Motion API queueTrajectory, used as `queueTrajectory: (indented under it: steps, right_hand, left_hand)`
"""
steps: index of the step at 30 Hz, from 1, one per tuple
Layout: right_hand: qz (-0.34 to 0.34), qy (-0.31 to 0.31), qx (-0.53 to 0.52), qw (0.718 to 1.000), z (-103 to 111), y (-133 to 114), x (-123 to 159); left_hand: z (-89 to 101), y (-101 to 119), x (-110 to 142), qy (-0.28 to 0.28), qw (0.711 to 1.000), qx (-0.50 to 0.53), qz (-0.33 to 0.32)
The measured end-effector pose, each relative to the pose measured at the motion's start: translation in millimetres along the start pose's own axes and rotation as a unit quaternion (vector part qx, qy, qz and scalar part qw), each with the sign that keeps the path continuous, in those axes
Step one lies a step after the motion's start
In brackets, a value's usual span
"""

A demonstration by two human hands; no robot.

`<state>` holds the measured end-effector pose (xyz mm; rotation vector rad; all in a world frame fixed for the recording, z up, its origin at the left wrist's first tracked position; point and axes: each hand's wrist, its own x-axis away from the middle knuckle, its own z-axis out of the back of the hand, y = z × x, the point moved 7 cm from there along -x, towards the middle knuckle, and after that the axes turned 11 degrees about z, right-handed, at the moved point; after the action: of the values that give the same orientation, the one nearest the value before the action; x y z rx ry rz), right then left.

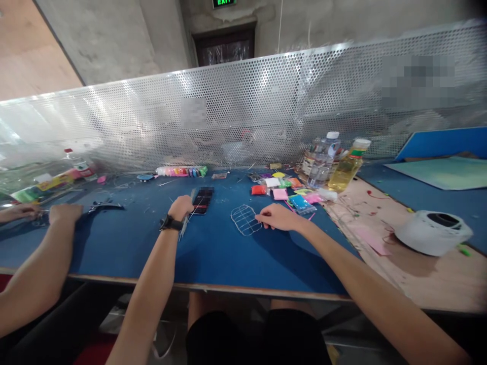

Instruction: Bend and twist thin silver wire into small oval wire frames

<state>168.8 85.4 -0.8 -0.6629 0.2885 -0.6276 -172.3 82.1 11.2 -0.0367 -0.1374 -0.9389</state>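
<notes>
While right hand (280,217) pinches edge, wire grid (246,221) extends leftward.

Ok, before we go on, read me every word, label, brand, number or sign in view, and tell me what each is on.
"EXIT": green sign above the dark doorway, partly cut off by the picture's top edge.
Too small or blurred to read: labels on the bottle of yellow liquid and the red-capped bottle; any print on the coloured packets.
No lettering visible on the wire grid.
</notes>
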Motion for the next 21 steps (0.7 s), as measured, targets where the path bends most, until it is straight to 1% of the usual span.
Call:
queueTrajectory:
  steps: [2,6,9,10,12,13,15,16,18,21]
  right_hand:
    - [0.003,0.003,0.004,1.0,0.1,0.5,-0.2]
    - [0.012,0.005,0.005,1.0,0.1,0.9,0.0]
    - [0.017,0.007,0.006,1.0,0.9,-0.7,1.1]
    - [0.018,0.009,0.009,1.0,1.7,-1.4,1.5]
    - [0.019,0.031,0.038,0.999,6.4,-3.0,2.2]
    - [0.018,0.059,0.062,0.996,11.3,-3.8,2.4]
    - [0.013,0.134,0.094,0.986,23.3,-5.8,3.3]
    - [0.011,0.169,0.084,0.982,28.0,-6.5,3.6]
    - [0.015,0.218,0.005,0.976,31.9,-7.5,2.4]
    - [0.057,0.239,-0.143,0.959,28.7,-14.1,-2.5]
  left_hand:
    - [2.6,0.3,0.8,0.019,1.0,0.001,-0.002]
    - [15.6,-0.3,7.0,0.082,0.996,0.022,0.012]
    - [32.5,0.9,15.6,0.151,0.987,0.056,0.019]
    - [40.1,2.9,19.9,0.184,0.98,0.079,0.013]
    - [48.7,12.3,28.7,0.213,0.972,0.1,-0.018]
    - [52.7,20.1,35.0,0.229,0.965,0.12,-0.05]
    - [55.2,39.8,50.5,0.239,0.951,0.155,-0.118]
    - [54.1,53.7,61.4,0.237,0.941,0.169,-0.172]
    - [46.6,83.7,88.2,0.205,0.913,0.204,-0.287]
    - [25.5,125.0,132.3,0.121,0.87,0.219,-0.426]
